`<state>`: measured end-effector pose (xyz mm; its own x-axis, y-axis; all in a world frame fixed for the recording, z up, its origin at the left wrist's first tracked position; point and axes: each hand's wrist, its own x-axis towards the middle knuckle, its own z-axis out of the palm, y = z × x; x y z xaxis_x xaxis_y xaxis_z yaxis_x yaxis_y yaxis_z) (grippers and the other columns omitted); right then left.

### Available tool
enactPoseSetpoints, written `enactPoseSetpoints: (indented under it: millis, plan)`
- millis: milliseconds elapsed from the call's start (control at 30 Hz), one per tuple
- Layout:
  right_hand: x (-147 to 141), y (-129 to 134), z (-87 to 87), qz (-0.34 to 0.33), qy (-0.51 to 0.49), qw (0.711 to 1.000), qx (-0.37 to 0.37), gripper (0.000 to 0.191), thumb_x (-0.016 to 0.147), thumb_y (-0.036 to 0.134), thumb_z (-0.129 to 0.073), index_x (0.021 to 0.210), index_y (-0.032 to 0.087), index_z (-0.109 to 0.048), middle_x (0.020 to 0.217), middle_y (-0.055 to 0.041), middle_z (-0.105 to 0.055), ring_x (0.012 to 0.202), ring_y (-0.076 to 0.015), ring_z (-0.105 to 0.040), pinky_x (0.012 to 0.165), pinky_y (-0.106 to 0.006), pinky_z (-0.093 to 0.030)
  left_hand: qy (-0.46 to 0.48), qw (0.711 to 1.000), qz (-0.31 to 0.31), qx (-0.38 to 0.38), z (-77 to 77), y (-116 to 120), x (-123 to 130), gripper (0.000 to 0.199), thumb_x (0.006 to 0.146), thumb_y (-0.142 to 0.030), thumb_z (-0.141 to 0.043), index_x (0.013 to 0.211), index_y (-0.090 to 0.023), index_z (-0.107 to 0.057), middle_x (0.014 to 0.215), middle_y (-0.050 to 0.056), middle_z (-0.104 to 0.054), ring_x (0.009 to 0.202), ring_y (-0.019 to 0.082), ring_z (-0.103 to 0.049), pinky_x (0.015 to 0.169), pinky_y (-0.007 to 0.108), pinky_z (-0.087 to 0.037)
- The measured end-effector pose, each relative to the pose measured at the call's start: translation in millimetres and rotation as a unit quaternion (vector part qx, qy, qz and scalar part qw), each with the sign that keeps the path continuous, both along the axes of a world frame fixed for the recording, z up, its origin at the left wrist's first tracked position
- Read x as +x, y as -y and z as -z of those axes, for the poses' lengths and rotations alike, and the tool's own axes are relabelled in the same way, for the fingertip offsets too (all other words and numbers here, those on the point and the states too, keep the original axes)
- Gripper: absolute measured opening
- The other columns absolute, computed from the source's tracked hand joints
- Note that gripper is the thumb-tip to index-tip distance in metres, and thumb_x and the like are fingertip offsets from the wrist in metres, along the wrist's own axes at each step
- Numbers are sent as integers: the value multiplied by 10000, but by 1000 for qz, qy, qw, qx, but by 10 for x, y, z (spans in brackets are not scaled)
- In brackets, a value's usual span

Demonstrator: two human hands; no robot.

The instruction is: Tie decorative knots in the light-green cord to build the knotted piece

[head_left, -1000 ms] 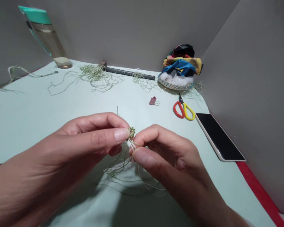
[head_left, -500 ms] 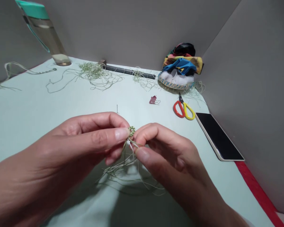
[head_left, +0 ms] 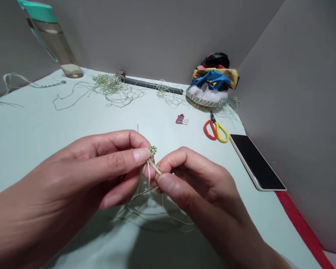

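Between the thumb and forefinger of my left hand (head_left: 109, 164) is a small knotted loop (head_left: 153, 151) of green and pale cord. Its loose cords (head_left: 155, 167) fan out below the knot. My right hand (head_left: 196, 183) pinches several of those strands between thumb and forefinger, a short way right of the loop. One white strand (head_left: 149, 173) hangs free between the hands. The long tails (head_left: 145, 213) trail down under my fingers in a loose tangle. My left thumb covers part of the knot.
Behind lie a heap of cord scraps (head_left: 108, 84) and a dark-handled hammer (head_left: 154, 85). A bottle (head_left: 58, 45) stands back left. A basket of cloth (head_left: 207, 101), red-and-yellow scissors (head_left: 217, 130), a pink binder clip (head_left: 180, 118) and a phone (head_left: 257, 162) are at right.
My left hand and the loop have shifted slightly left and up, away from the right fingers. The strands between the hands are more drawn out, and my left lower fingers have moved left.
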<state>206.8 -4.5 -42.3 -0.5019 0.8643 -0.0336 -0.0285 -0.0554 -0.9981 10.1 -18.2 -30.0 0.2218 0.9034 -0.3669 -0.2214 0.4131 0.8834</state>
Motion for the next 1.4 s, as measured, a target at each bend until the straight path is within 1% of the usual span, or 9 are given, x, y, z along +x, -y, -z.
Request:
enactPoseSetpoints:
  millis: [67, 200, 433, 633, 800, 967, 1100, 1267, 1400]
  plan:
    - [15, -4, -3, 6, 6, 1000, 1, 167, 992, 378, -715, 877, 259, -689, 856, 18, -719, 771, -153, -625, 691, -282, -484, 7, 1000, -6, 2, -16, 6, -1, 283, 900, -461, -794, 821, -191, -765, 578, -50, -514, 500, 53, -335, 498, 117, -436]
    - [27, -12, -4, 17, 22, 1000, 14, 169, 1007, 354, -696, 874, 250, -682, 811, 36, -663, 735, -124, -572, 710, -264, -479, 5, 1000, -25, -6, -26, -12, 8, 234, 869, -416, -840, 830, -196, -768, 690, -40, -606, 603, 62, -467, 499, 79, -420]
    - [41, -59, 3, 20, 27, 996, 84, 163, 1021, 303, -672, 874, 234, -662, 751, 65, -601, 667, -90, -513, 707, -238, -476, -23, 998, -39, 39, 61, -33, -13, 179, 808, -415, -852, 879, -262, -790, 674, -8, -632, 599, 108, -497, 447, 118, -440]
    - [16, 24, 30, 81, 65, 984, 144, 135, 1020, 263, -628, 887, 240, -638, 752, 62, -621, 633, -76, -535, 611, -228, -438, -88, 991, -61, 80, 67, -15, -25, 134, 873, -421, -782, 888, -287, -778, 689, -19, -658, 683, 128, -574, 572, 145, -509]
    - [-40, 92, 26, 107, 58, 984, 126, 144, 950, 240, -677, 821, 264, -617, 610, 92, -412, 519, -71, -415, 503, -210, -372, -95, 990, -57, 89, 79, 16, -4, 165, 861, -432, -795, 845, -271, -763, 653, -36, -634, 638, 107, -553, 540, 130, -476]
    - [-83, 89, 49, 104, 91, 975, 171, 86, 921, 302, -759, 879, 287, -686, 595, 110, -320, 490, -66, -337, 639, -232, -473, -87, 991, -43, 91, 92, 18, 9, 218, 876, -475, -794, 842, -262, -760, 584, -56, -565, 552, 70, -489, 517, 102, -459]
    - [-123, 55, 55, 136, 99, 960, 222, 108, 865, 212, -773, 835, 249, -676, 609, 117, -419, 482, -56, -317, 690, -223, -515, -59, 995, -38, 71, 78, 6, 15, 185, 869, -449, -820, 857, -276, -759, 575, -56, -597, 527, 76, -522, 493, 113, -475]
    - [-164, 27, 87, 120, 87, 959, 242, 72, 871, 209, -771, 835, 219, -710, 730, 87, -628, 501, -51, -349, 673, -218, -515, -27, 998, -21, 59, 53, 9, 30, 171, 879, -420, -817, 853, -256, -775, 531, -59, -568, 437, 42, -424, 390, 86, -363]
    - [-150, 31, 106, 115, 89, 961, 236, 94, 876, 156, -721, 805, 216, -708, 694, 86, -583, 518, -55, -376, 590, -211, -453, -13, 999, -22, 46, 61, 12, 24, 168, 867, -411, -828, 839, -256, -768, 536, -61, -541, 445, 45, -390, 421, 99, -402]
